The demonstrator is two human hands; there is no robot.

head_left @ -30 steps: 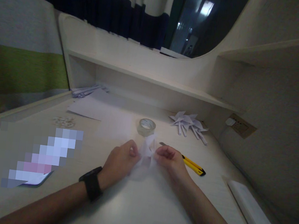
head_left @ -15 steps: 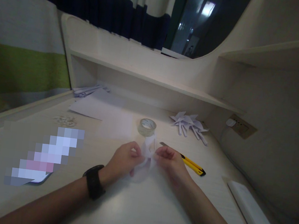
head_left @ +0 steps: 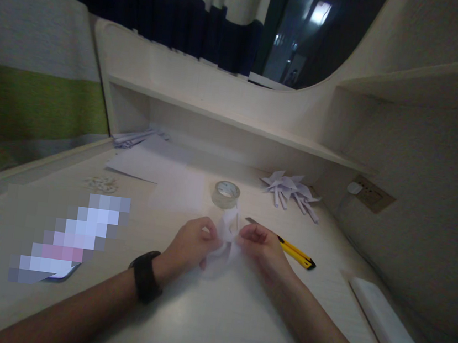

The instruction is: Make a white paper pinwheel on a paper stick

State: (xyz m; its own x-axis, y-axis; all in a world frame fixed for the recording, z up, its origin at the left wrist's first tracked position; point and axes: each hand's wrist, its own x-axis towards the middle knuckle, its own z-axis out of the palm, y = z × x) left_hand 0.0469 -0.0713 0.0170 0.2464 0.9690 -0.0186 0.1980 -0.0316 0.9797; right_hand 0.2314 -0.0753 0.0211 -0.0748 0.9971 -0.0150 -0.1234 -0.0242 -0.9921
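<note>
Between my hands is a folded piece of white paper [head_left: 228, 224], curled at the top and pale against the desk. My left hand [head_left: 193, 239], with a black watch at the wrist, pinches its left side between thumb and fingers. My right hand [head_left: 261, 248] pinches the right side, fingers curled. Just beyond the paper lies a roll of clear tape [head_left: 226, 194]. A yellow utility knife [head_left: 296, 253] rests beside my right hand, its blade out and pointing to the back left. The paper's lower part is blurred, so its exact folds cannot be made out.
Several paper pinwheels [head_left: 289, 187] lie at the back right. White sheets [head_left: 151, 159] and rolled paper sticks [head_left: 136, 139] are at the back left, near a small pile of scraps [head_left: 101, 183]. A phone [head_left: 64, 271] lies left, a white device [head_left: 389, 325] right.
</note>
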